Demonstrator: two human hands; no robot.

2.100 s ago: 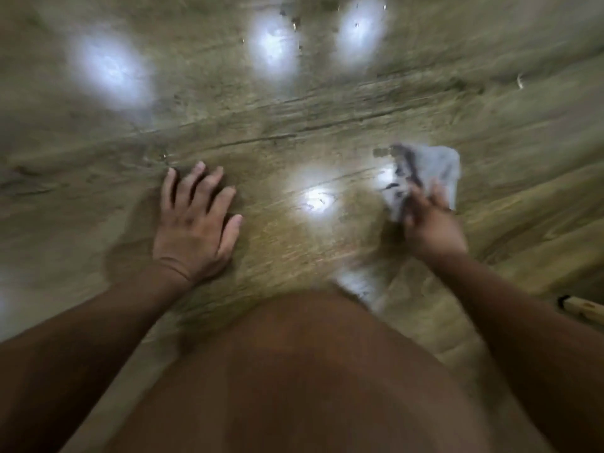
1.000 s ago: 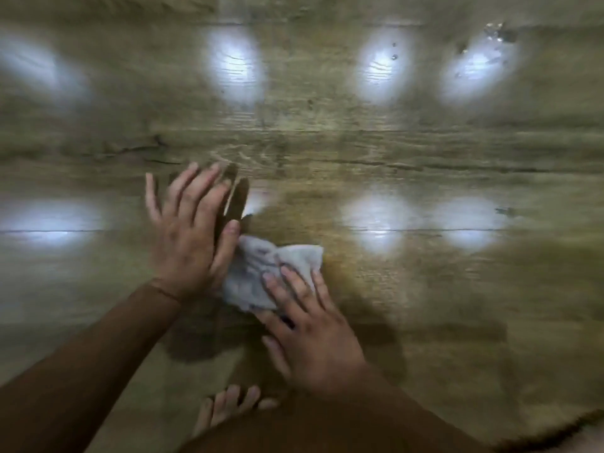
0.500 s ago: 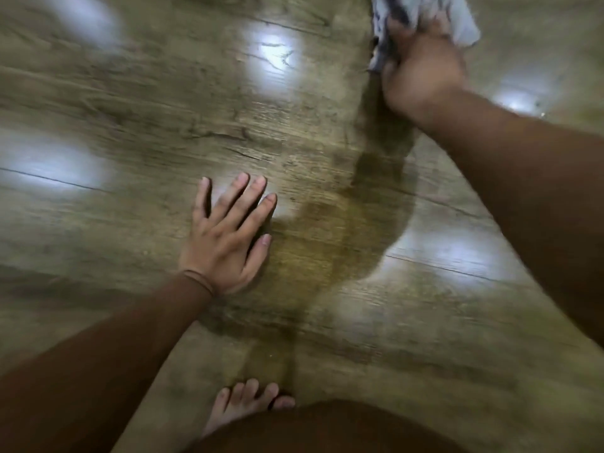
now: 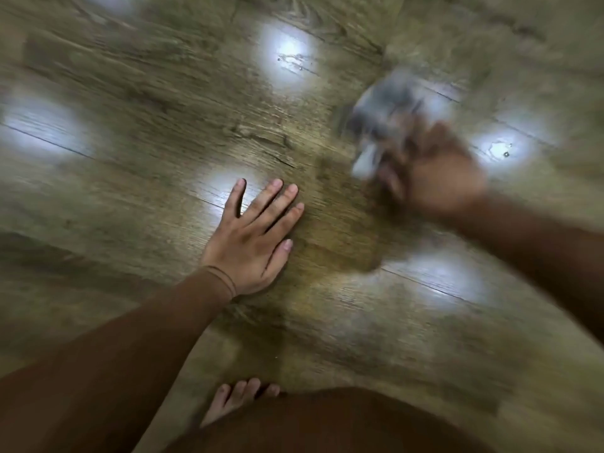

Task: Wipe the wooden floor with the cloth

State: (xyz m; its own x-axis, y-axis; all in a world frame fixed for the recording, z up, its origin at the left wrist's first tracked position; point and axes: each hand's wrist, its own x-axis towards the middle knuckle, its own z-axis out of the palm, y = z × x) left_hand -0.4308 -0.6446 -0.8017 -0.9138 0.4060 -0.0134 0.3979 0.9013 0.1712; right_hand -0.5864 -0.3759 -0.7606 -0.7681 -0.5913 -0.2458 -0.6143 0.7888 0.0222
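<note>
Toward far right of wooden floor point(image 4: 130, 158): blurred right hand point(image 4: 431, 171), fingers curled on crumpled pale cloth point(image 4: 382, 125), cloth down against boards. Drawn nearer than half a second ago, when up at far edge of view. Well apart to left: left hand point(image 4: 251, 237), planted flat as before, fingers straight, slightly spread; thin band point(image 4: 225, 281) at wrist. Glare patches point(image 4: 287, 57) across boards, darker patch point(image 4: 343, 230) between hands. Nearest: bare toes point(image 4: 242, 392) beside bent knee point(image 4: 327, 423), hiding floor beneath.

No legible text, labels, brands, numbers or signs on the wooden floor point(image 4: 163, 103) or the blurred cloth point(image 4: 382, 125).
</note>
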